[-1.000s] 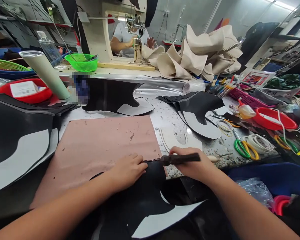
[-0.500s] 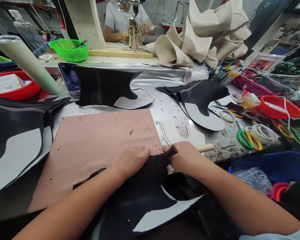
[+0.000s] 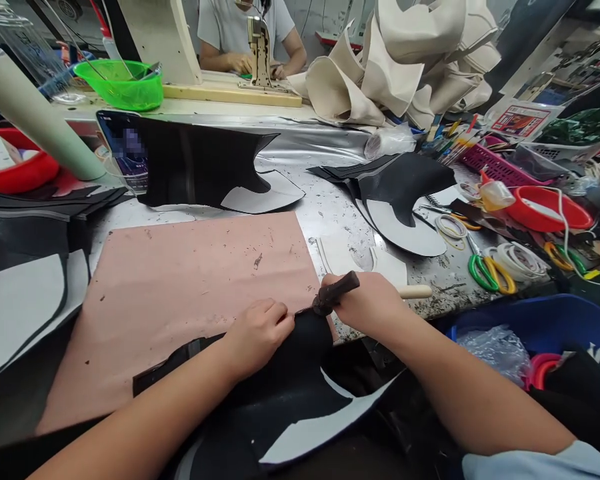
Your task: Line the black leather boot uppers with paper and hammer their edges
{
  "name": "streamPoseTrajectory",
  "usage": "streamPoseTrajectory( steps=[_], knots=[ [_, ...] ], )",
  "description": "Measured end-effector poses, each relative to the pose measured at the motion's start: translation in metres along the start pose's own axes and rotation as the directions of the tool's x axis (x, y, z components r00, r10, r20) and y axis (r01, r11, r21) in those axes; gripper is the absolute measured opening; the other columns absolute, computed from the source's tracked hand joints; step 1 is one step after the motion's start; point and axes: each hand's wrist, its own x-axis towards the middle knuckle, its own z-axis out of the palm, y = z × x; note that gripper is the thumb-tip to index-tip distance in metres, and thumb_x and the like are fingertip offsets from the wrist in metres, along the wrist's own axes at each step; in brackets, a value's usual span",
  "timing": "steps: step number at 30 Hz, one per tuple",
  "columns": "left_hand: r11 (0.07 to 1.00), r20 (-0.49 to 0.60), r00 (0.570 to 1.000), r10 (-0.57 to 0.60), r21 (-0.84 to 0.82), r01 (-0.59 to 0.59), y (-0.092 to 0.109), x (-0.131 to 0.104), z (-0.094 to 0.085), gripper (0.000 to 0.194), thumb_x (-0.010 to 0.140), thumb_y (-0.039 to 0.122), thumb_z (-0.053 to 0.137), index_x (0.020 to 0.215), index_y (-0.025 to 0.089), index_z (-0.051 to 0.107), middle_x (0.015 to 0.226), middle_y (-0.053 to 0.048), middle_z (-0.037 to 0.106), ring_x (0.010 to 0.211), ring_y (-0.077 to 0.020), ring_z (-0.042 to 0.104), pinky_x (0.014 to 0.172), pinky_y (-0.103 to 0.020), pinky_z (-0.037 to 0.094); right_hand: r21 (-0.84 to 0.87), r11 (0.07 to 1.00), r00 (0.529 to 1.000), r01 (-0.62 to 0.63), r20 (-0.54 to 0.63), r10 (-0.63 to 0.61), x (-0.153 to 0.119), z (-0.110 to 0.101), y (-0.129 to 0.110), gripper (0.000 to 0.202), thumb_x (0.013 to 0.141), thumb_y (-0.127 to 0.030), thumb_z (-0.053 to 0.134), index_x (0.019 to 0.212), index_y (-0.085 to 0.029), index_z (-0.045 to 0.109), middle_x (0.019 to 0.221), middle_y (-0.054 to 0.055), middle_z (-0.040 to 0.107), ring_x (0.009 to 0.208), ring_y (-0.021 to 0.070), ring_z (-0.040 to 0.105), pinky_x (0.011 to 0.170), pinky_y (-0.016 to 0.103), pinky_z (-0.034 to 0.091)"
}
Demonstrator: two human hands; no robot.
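Note:
My right hand (image 3: 367,300) is wrapped round a hammer (image 3: 336,293), its dark head over the edge of a black leather piece and its pale wooden handle end poking out to the right. My left hand (image 3: 263,333) is closed, fingers curled at that same edge. The black leather piece (image 3: 280,387) hangs toward me off the pink board's near edge, a pale lining showing on its lower part. Beneath my hands lies the pink board (image 3: 205,267), marked with dark specks. A narrow dark strip (image 3: 165,370) shows beside my left forearm.
Cut black pieces lie at the left (image 3: 25,287) and right (image 3: 400,193); another black piece (image 3: 205,163) leans on a phone (image 3: 125,150). Scissors (image 3: 490,273), cords and a red dish (image 3: 550,208) sit right. Behind, a person (image 3: 245,40) sits at a sewing machine (image 3: 260,53).
My left hand has drawn slightly back and down along the edge, its fingers more curled. The hammer head sits a little higher and tilts more. The whole view has shifted slightly.

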Motion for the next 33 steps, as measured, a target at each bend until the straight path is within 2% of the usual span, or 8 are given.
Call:
streamPoseTrajectory(
  steps=[5, 8, 12, 16, 19, 24, 26, 33],
  knots=[
    [0.991, 0.068, 0.995, 0.070, 0.110, -0.077, 0.004, 0.003, -0.004, 0.023, 0.081, 0.005, 0.036, 0.075, 0.015, 0.057, 0.070, -0.007, 0.053, 0.063, -0.0178, 0.048, 0.054, -0.029, 0.043, 0.075, 0.997, 1.000, 0.008, -0.020, -0.007, 0.003, 0.000, -0.003, 0.019, 0.079, -0.022, 0.042, 0.089, -0.020, 0.058, 0.070, 0.002, 0.062, 0.061, 0.0159, 0.055, 0.049, 0.024, 0.024],
    [0.991, 0.091, 0.994, 0.062, 0.109, -0.072, 0.005, 0.004, -0.005, 0.021, 0.078, 0.004, 0.038, 0.073, 0.015, 0.055, 0.070, -0.007, 0.052, 0.063, -0.0180, 0.047, 0.054, -0.029, 0.043, 0.035, 0.996, 0.996, 0.088, 0.027, -0.089, 0.007, 0.003, -0.002, 0.014, 0.074, -0.019, 0.046, 0.078, -0.020, 0.059, 0.066, 0.002, 0.061, 0.059, 0.0153, 0.053, 0.047, 0.024, 0.023],
    [0.992, 0.089, 0.995, 0.047, 0.112, -0.057, 0.005, 0.004, -0.005, 0.021, 0.077, 0.003, 0.038, 0.073, 0.015, 0.055, 0.071, -0.007, 0.052, 0.063, -0.0181, 0.047, 0.053, -0.028, 0.042, 0.033, 0.997, 0.997, 0.071, -0.001, -0.071, 0.010, 0.002, -0.004, 0.021, 0.075, -0.016, 0.042, 0.087, -0.018, 0.059, 0.069, 0.003, 0.061, 0.058, 0.0150, 0.052, 0.048, 0.025, 0.023],
    [0.996, 0.095, 0.995, 0.035, 0.080, -0.042, 0.005, 0.004, -0.005, 0.023, 0.079, 0.002, 0.036, 0.071, 0.015, 0.054, 0.071, -0.007, 0.051, 0.063, -0.0176, 0.046, 0.054, -0.028, 0.041, 0.011, 0.994, 0.994, 0.105, 0.026, -0.106, 0.010, 0.000, -0.008, 0.016, 0.073, -0.017, 0.044, 0.081, -0.019, 0.058, 0.062, 0.002, 0.059, 0.053, 0.0152, 0.051, 0.046, 0.024, 0.022],
    [1.000, 0.105, 0.994, -0.001, 0.014, -0.001, 0.000, 0.004, -0.005, 0.023, 0.082, 0.005, 0.035, 0.074, 0.015, 0.055, 0.072, -0.007, 0.053, 0.064, -0.0179, 0.047, 0.056, -0.030, 0.042, -0.015, 0.992, 0.992, 0.123, -0.009, -0.123, 0.009, 0.002, -0.011, 0.019, 0.076, -0.017, 0.041, 0.086, -0.019, 0.056, 0.068, 0.003, 0.061, 0.056, 0.0160, 0.052, 0.047, 0.025, 0.022],
    [0.927, 0.150, 0.974, -0.168, -0.312, 0.208, -0.011, 0.001, -0.009, 0.021, 0.085, 0.011, 0.038, 0.084, 0.016, 0.058, 0.076, -0.004, 0.058, 0.072, -0.0152, 0.053, 0.066, -0.027, 0.044, 0.051, 0.996, 0.995, 0.074, 0.062, -0.077, 0.009, 0.008, -0.014, 0.017, 0.075, -0.020, 0.042, 0.086, -0.022, 0.055, 0.063, 0.002, 0.059, 0.053, 0.0161, 0.053, 0.045, 0.023, 0.022],
    [0.923, 0.127, 0.980, -0.154, -0.334, 0.188, -0.013, -0.001, -0.009, 0.023, 0.086, 0.011, 0.036, 0.087, 0.016, 0.059, 0.077, -0.004, 0.059, 0.073, -0.0149, 0.054, 0.065, -0.026, 0.044, 0.068, 0.996, 0.996, 0.057, 0.064, -0.062, 0.008, 0.008, -0.014, 0.016, 0.075, -0.021, 0.042, 0.084, -0.022, 0.055, 0.061, 0.001, 0.059, 0.052, 0.0157, 0.052, 0.045, 0.023, 0.022],
    [0.993, 0.068, 0.998, 0.004, -0.117, 0.004, -0.006, -0.003, -0.008, 0.030, 0.086, 0.005, 0.033, 0.074, 0.013, 0.059, 0.070, -0.006, 0.056, 0.067, -0.0166, 0.050, 0.060, -0.028, 0.042, 0.086, 0.991, 0.995, 0.098, -0.016, -0.097, 0.004, 0.009, -0.016, 0.013, 0.074, -0.019, 0.041, 0.081, -0.021, 0.053, 0.062, 0.001, 0.059, 0.051, 0.0144, 0.050, 0.045, 0.024, 0.020]
  ],
)
